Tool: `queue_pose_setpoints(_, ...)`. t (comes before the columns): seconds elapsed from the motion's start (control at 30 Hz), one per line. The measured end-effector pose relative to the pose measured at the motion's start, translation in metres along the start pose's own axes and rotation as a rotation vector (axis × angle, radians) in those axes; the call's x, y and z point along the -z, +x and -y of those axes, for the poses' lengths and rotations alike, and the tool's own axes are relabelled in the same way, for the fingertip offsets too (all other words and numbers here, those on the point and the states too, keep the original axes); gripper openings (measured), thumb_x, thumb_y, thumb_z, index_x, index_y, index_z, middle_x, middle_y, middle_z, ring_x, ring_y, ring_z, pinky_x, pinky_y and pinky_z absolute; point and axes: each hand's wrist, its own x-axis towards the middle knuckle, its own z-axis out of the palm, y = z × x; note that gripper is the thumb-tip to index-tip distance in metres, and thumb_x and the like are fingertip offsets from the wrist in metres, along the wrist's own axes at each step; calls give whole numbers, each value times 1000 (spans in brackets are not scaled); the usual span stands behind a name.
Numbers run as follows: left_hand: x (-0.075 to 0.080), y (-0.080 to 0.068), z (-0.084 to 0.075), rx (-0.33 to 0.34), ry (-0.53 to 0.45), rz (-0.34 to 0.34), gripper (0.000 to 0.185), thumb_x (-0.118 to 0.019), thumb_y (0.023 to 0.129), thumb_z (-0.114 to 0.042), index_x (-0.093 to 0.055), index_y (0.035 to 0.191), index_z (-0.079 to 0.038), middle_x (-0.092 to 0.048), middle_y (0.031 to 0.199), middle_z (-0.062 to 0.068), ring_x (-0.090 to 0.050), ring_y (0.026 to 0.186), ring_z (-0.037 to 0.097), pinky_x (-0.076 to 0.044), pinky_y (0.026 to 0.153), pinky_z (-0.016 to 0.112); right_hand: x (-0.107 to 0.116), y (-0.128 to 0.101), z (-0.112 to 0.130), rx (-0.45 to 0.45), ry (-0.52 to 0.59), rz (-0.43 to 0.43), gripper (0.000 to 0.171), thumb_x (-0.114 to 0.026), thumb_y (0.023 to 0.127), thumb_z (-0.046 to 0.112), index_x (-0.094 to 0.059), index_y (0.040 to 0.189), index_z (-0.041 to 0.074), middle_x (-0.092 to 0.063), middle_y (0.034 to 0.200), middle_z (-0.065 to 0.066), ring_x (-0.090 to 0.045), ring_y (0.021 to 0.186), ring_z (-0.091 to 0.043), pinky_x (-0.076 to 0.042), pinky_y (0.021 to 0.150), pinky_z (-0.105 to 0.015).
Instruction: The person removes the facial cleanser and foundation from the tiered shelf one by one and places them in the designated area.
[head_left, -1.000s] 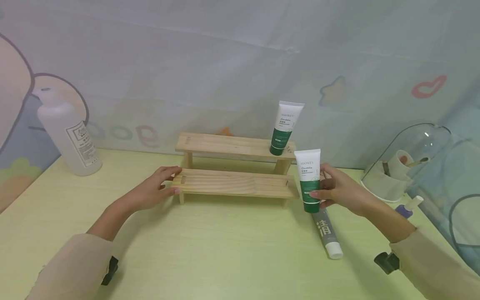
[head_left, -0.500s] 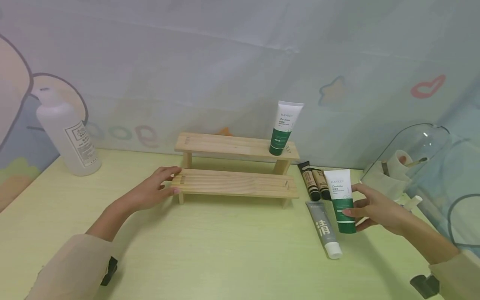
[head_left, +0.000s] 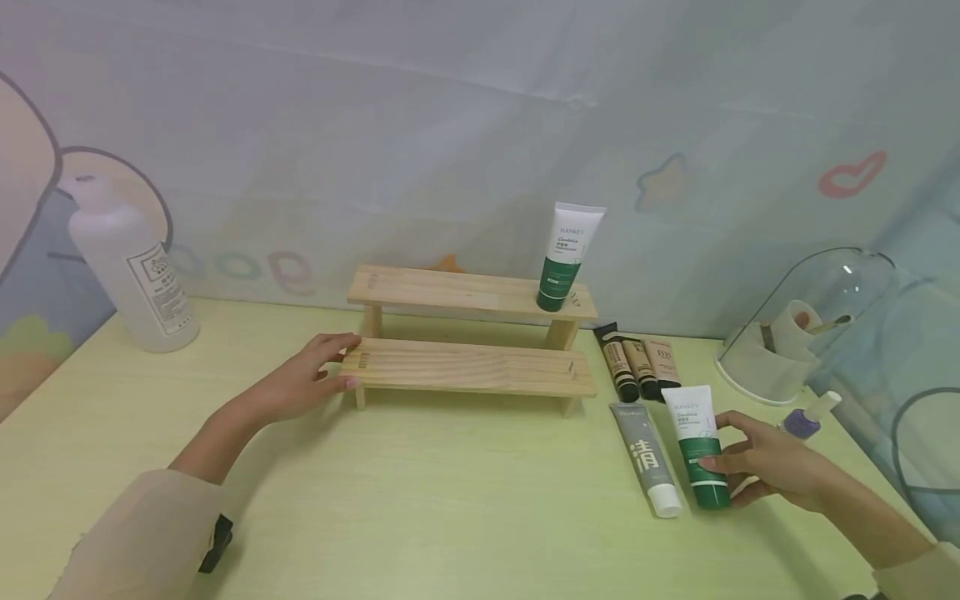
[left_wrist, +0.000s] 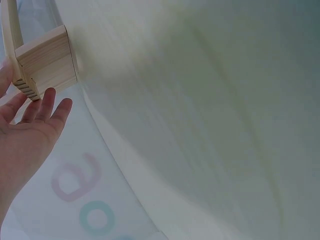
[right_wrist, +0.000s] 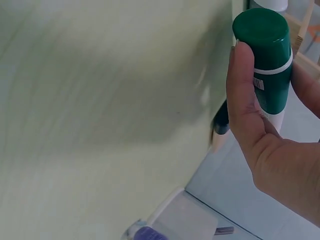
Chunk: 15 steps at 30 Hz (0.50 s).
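The right hand [head_left: 765, 472] pinches the green-and-white plastic tube [head_left: 701, 447], now lowered nearer on the pale green worktop [head_left: 450, 500], right of the two-step wooden rack [head_left: 468, 337], whose left end the left hand [head_left: 303, 385] touches with relaxed fingers as before.

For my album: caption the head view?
Right hand holds a green tube; left hand touches wooden shelf.

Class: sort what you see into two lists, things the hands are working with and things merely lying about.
In use: green tube in right hand; wooden rack under left hand.

Lying about: grey tube, three small tubes, white bottle, glass dome.
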Motion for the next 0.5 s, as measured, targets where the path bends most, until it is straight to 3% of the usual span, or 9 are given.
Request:
queue_pose_setpoints(0.3, 0, 1, 2, 2, 16, -4, 62, -51, 95, -21, -20, 141, 7, -20, 138, 28, -27, 123, 45, -27, 97, 60, -5, 6, -8, 6, 19, 24, 54, -57, 91, 16, -22, 125, -7, -63, 88, -12, -61, 68, -23, -54, 60, -40)
queue_pose_setpoints(0.5, 0, 0, 1, 1, 17, -5, 62, -51, 95, -21, -20, 141, 8, -19, 138, 29, -28, 123, 46, -27, 97, 60, -10, 8, -7, -10, 14, -5, 54, -60, 90, 18, -26, 124, -8, -62, 83, -9, -61, 64, -20, -54, 57, -37)
